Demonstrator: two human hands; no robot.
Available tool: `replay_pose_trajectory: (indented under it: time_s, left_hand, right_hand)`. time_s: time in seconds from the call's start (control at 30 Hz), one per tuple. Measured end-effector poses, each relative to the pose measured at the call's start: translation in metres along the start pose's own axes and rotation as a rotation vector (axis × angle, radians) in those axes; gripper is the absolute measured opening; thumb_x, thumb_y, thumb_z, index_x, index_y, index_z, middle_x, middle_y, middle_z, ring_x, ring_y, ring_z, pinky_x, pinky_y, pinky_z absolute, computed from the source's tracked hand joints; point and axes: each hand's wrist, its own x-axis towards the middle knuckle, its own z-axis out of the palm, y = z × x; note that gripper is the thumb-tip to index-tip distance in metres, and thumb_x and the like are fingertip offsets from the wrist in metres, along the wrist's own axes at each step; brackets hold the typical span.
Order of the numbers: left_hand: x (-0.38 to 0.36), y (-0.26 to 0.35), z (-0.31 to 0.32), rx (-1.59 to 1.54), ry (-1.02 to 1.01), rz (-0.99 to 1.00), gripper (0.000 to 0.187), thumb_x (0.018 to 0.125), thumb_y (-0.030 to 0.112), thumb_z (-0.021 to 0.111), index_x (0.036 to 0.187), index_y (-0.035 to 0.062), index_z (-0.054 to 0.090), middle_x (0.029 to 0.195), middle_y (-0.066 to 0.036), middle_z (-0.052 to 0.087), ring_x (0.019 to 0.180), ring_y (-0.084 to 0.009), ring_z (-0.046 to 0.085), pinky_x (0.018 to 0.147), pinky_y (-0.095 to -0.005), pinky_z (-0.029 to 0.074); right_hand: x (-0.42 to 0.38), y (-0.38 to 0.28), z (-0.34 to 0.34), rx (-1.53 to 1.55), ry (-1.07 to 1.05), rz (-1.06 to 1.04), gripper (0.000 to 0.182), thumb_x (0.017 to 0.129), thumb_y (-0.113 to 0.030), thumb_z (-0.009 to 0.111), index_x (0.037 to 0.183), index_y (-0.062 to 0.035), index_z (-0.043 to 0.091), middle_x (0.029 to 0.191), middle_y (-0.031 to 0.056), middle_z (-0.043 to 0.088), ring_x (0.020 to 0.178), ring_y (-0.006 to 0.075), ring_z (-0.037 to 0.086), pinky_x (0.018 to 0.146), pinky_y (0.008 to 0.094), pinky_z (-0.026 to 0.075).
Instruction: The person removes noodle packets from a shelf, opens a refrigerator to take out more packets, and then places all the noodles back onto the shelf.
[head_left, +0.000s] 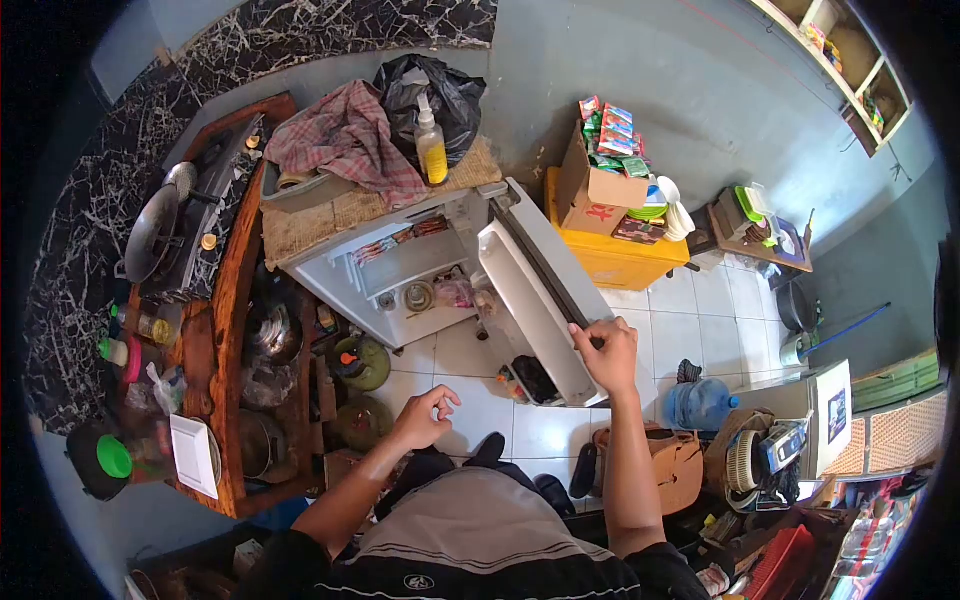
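Note:
My right hand (608, 354) is closed on the edge of a small refrigerator's door (545, 290), its thumb on the door's upper edge. The door stands wide open, with racks on its inner side holding a dark item and small packets. My left hand (425, 416) hangs in the air before the open refrigerator (345, 262), fingers loosely bent, holding nothing that I can see. Inside the refrigerator, sachets (400, 240) lie on the upper shelf. Below them are a glass bowl (419, 295) and a pinkish plastic bag (455, 291).
A checked cloth (345, 140), a spray bottle (431, 148) and a black bag (445, 95) sit on the refrigerator. At left, a wooden counter (232, 370) carries a stove with a wok (155, 235). A yellow cabinet (610, 265) and a water jug (697, 404) stand right.

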Motion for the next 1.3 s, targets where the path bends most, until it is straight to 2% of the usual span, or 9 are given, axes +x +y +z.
replay_pose_trajectory:
  time_s: [0.47, 0.6, 0.67, 0.87, 0.9, 0.97, 1.07, 1.17, 1.3]
  left_hand:
    - [0.036, -0.044, -0.016, 0.076, 0.031, -0.312, 0.033, 0.075, -0.003, 0.064, 0.105, 0.0078, 0.059, 0.076, -0.002, 0.056, 0.072, -0.0138, 0.057, 0.070, -0.0305, 0.048]
    - [0.070, -0.134, -0.020, 0.032, -0.002, -0.310, 0.028, 0.079, -0.004, 0.064, 0.105, 0.0067, 0.058, 0.082, -0.002, 0.057, 0.079, -0.0119, 0.058, 0.076, -0.0280, 0.048]
    - [0.087, -0.206, -0.019, -0.249, 0.060, -0.413, 0.023, 0.082, -0.003, 0.065, 0.102, 0.0065, 0.058, 0.091, -0.002, 0.059, 0.087, -0.0102, 0.059, 0.083, -0.0275, 0.048]
    - [0.195, -0.360, -0.052, -0.224, 0.220, -0.327, 0.019, 0.084, 0.007, 0.073, 0.098, 0.0090, 0.060, 0.097, 0.000, 0.063, 0.091, -0.0136, 0.060, 0.084, -0.0270, 0.048]
    - [0.215, -0.348, -0.063, -0.011, 0.316, -0.290, 0.022, 0.083, 0.012, 0.075, 0.099, 0.0092, 0.060, 0.094, 0.001, 0.064, 0.086, -0.0112, 0.060, 0.076, -0.0268, 0.050]
    - [0.254, -0.378, -0.101, -0.165, 0.447, -0.442, 0.034, 0.079, 0.016, 0.079, 0.106, 0.0081, 0.059, 0.091, -0.001, 0.067, 0.074, -0.0109, 0.061, 0.058, -0.0284, 0.049]
    - [0.309, -0.368, -0.153, -0.132, 0.824, -0.549, 0.064, 0.083, 0.036, 0.079, 0.126, 0.0045, 0.045, 0.097, -0.010, 0.069, 0.075, -0.0147, 0.062, 0.059, -0.0319, 0.053]
    - [0.351, -0.382, -0.207, 0.096, 1.079, -0.444, 0.077, 0.084, 0.047, 0.076, 0.136, 0.0025, 0.041, 0.124, -0.022, 0.062, 0.100, -0.0286, 0.064, 0.084, -0.0385, 0.054]
    - [0.373, -0.413, -0.286, 0.282, 1.135, -0.315, 0.077, 0.088, 0.053, 0.068, 0.141, 0.0023, 0.044, 0.136, -0.024, 0.056, 0.124, -0.0321, 0.056, 0.100, -0.0385, 0.047]
  right_hand:
    - [0.030, 0.043, -0.012, -0.170, 0.254, -0.103, 0.023, 0.076, -0.016, 0.081, 0.062, -0.0064, 0.066, 0.066, 0.0038, 0.063, 0.071, 0.0247, 0.051, 0.072, 0.0362, 0.037]
    - [0.026, 0.060, 0.004, -0.297, 0.368, -0.130, 0.017, 0.077, -0.007, 0.078, 0.066, -0.0042, 0.065, 0.070, 0.0070, 0.063, 0.074, 0.0238, 0.051, 0.077, 0.0368, 0.039]
    - [0.020, 0.080, 0.007, -0.412, 0.404, -0.196, 0.011, 0.081, -0.006, 0.074, 0.073, -0.0026, 0.067, 0.076, 0.0089, 0.066, 0.078, 0.0238, 0.054, 0.081, 0.0379, 0.042]
    - [-0.004, 0.113, 0.035, -0.390, 0.698, -0.288, 0.012, 0.090, -0.013, 0.066, 0.088, -0.0014, 0.065, 0.080, 0.0103, 0.066, 0.076, 0.0237, 0.060, 0.074, 0.0355, 0.049]
    - [-0.009, 0.113, 0.047, -0.394, 0.718, -0.334, 0.013, 0.091, -0.014, 0.065, 0.089, -0.0019, 0.065, 0.079, 0.0099, 0.065, 0.073, 0.0231, 0.060, 0.071, 0.0351, 0.049]
    - [-0.023, 0.113, 0.081, -0.338, 0.687, -0.415, 0.014, 0.091, -0.017, 0.063, 0.091, -0.0029, 0.064, 0.077, 0.0090, 0.064, 0.068, 0.0218, 0.060, 0.066, 0.0344, 0.050]
    - [-0.047, 0.115, 0.159, -0.069, 0.415, -0.424, 0.016, 0.093, -0.020, 0.061, 0.093, -0.0043, 0.062, 0.074, 0.0077, 0.062, 0.060, 0.0200, 0.059, 0.058, 0.0332, 0.051]
    - [-0.058, 0.106, 0.237, 0.402, 0.046, -0.277, 0.017, 0.089, -0.020, 0.065, 0.087, -0.0025, 0.063, 0.070, 0.0102, 0.062, 0.060, 0.0233, 0.060, 0.056, 0.0352, 0.051]
    - [-0.059, 0.092, 0.316, 0.493, -0.178, -0.169, 0.015, 0.074, -0.013, 0.082, 0.077, -0.0070, 0.069, 0.067, 0.0042, 0.066, 0.059, 0.0196, 0.065, 0.054, 0.0304, 0.050]
